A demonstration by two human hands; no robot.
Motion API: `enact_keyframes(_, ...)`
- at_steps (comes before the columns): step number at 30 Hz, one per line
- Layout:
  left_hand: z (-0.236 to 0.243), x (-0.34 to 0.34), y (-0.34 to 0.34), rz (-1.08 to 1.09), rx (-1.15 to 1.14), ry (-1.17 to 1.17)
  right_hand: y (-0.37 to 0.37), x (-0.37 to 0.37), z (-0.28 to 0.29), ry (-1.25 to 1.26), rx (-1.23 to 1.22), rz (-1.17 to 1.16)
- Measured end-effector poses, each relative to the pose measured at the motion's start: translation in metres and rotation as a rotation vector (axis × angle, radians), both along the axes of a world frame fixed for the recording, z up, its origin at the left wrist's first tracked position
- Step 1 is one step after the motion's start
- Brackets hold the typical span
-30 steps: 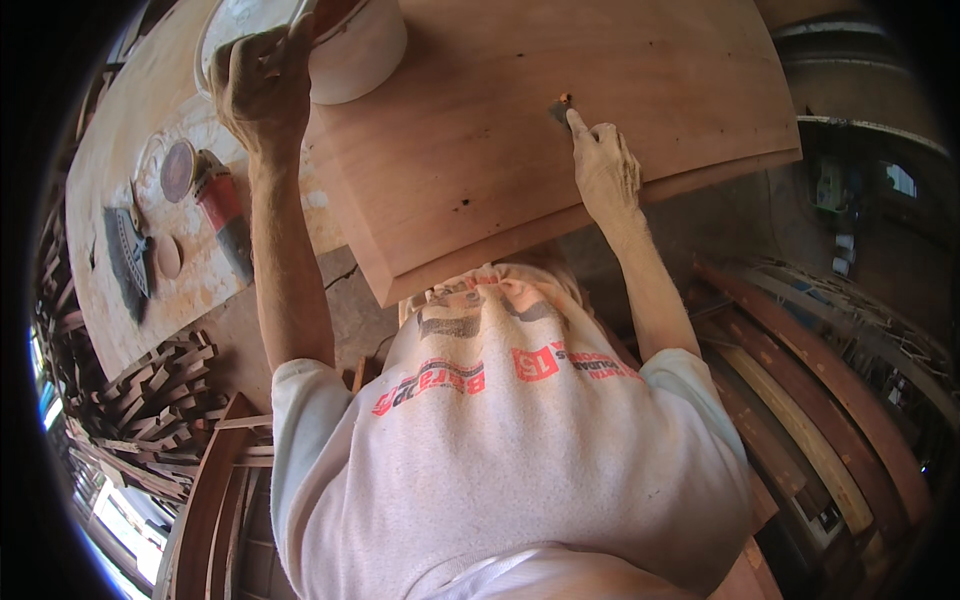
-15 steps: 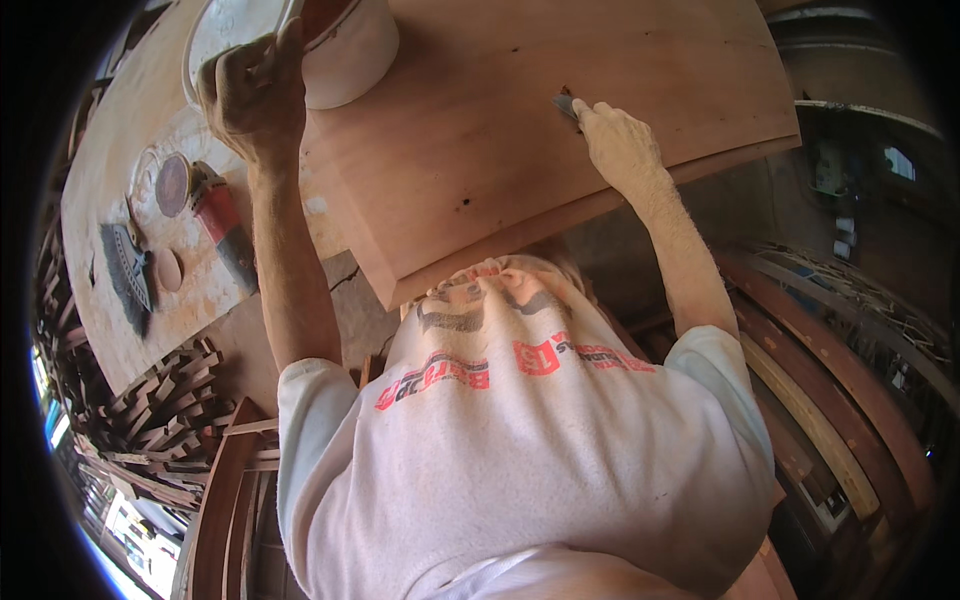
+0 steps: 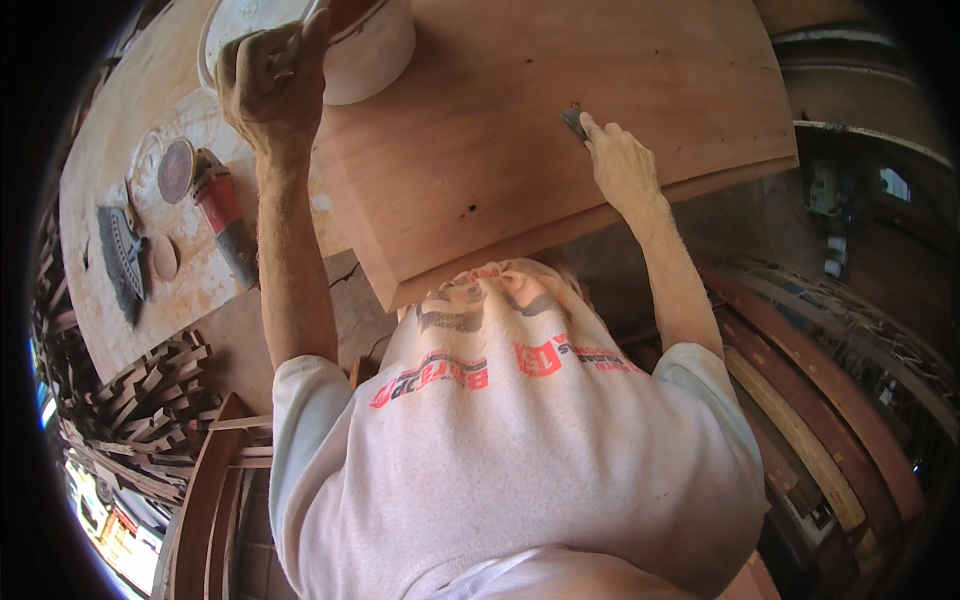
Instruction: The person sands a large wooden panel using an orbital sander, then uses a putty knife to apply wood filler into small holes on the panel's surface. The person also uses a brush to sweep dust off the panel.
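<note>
My right hand (image 3: 624, 168) is closed on a small putty knife, its grey blade (image 3: 574, 122) against a large reddish-brown wooden panel (image 3: 440, 165). A small dab of reddish-brown filler (image 3: 575, 105) sits just beyond the blade. At the upper left, my left hand (image 3: 270, 90) is closed, fingers curled at the rim of a white bucket (image 3: 375, 55) with reddish-brown stuff inside. A round white lid (image 3: 235, 25) is beside the bucket, partly behind that hand. Exactly how the fingers grip the rim is hidden.
Left of my left forearm, a red and black angle grinder (image 3: 220, 215), a dark-bristled brush (image 3: 122, 262) and a thin round disc (image 3: 164, 258) lie on a stained board (image 3: 85, 205). Wood offcuts (image 3: 150, 390) are piled below it. Long curved timbers (image 3: 835, 400) lie at right.
My right hand has drawn the putty knife slightly toward me, showing more of the filler dab. My left hand stays at the bucket. The whole view has shifted a little.
</note>
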State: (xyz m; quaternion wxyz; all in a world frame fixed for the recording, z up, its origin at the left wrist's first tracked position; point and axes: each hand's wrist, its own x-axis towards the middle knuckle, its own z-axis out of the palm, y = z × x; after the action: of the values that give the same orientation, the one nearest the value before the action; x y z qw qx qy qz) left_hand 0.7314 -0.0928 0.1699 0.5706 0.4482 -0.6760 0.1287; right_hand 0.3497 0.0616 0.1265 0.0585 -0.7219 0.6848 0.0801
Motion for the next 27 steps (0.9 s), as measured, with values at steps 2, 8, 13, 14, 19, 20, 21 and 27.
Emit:
enact_keyframes(2,-0.001,0.005,-0.002,0.005,-0.014,-0.036,-0.005,0.000,0.008,0.029,0.007,0.027)
enact_keyframes(8,-0.001,0.004,0.007,-0.037,0.101,0.072,-0.010,-0.004,0.043,0.092,0.122,0.024)
enact_keyframes(13,-0.003,0.003,0.004,-0.052,0.058,0.078,0.001,-0.009,0.006,-0.035,-0.039,0.004)
enact_keyframes(14,-0.002,0.002,0.006,-0.042,0.059,0.070,0.001,-0.011,0.001,-0.065,-0.061,-0.008)
enact_keyframes(19,0.002,0.006,0.014,0.004,0.130,0.105,-0.007,-0.005,0.031,-0.076,0.069,-0.022)
enact_keyframes(20,-0.001,0.003,0.013,-0.029,0.134,0.136,-0.007,-0.009,0.035,-0.060,0.104,-0.017)
enact_keyframes(21,-0.003,0.001,0.011,-0.061,0.137,0.168,-0.009,-0.013,0.033,-0.094,0.060,-0.032)
enact_keyframes(27,-0.001,0.013,0.011,0.027,0.071,0.055,-0.032,-0.018,0.032,-0.346,0.091,-0.241)
